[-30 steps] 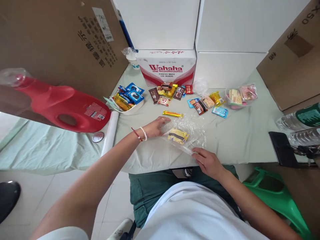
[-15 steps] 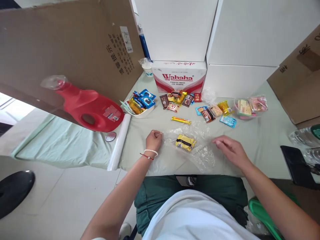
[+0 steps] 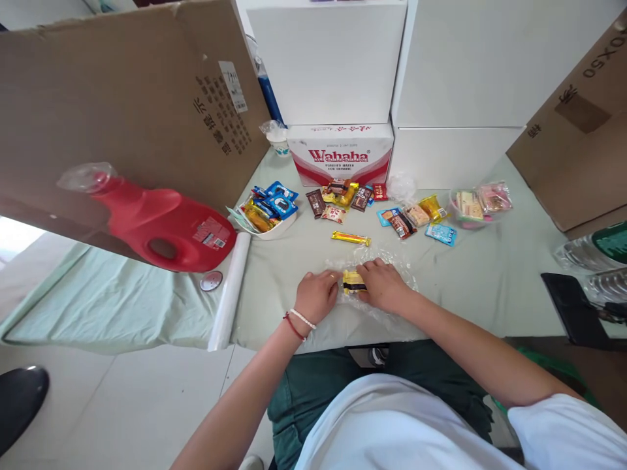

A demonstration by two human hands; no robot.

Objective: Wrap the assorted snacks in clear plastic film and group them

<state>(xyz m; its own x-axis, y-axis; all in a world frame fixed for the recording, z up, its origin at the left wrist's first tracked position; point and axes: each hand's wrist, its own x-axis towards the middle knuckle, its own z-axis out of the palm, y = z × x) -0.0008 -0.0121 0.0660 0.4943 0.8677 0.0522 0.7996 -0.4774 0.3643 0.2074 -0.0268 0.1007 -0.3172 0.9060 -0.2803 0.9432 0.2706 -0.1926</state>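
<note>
A yellow snack packet [image 3: 353, 282] with a black band lies on a crinkled sheet of clear plastic wrap [image 3: 386, 321] near the table's front edge. My right hand [image 3: 385, 287] covers the packet's right part, its fingers bent over it. At the packet's left end is my left hand [image 3: 317, 295], fingers curled and thumb and forefinger closed at the wrap's edge. The fingertips' exact hold on the thin film is hard to see. Just beyond the wrap lies a slim yellow stick packet [image 3: 351, 238].
Several wrapped snacks [image 3: 360, 198] lie before a Wahaha box [image 3: 341, 156]. Left are a filled white bowl [image 3: 277, 230], a plastic film roll [image 3: 229, 294] and a red jug [image 3: 171, 225]. Right are a clear snack tub [image 3: 473, 219], a black phone [image 3: 568, 307] and water bottles [image 3: 595, 251].
Both hands have moved inward to the yellow packet. The right hand has come left onto it, and the wrap's left side is drawn in. The head view has shifted slightly.
</note>
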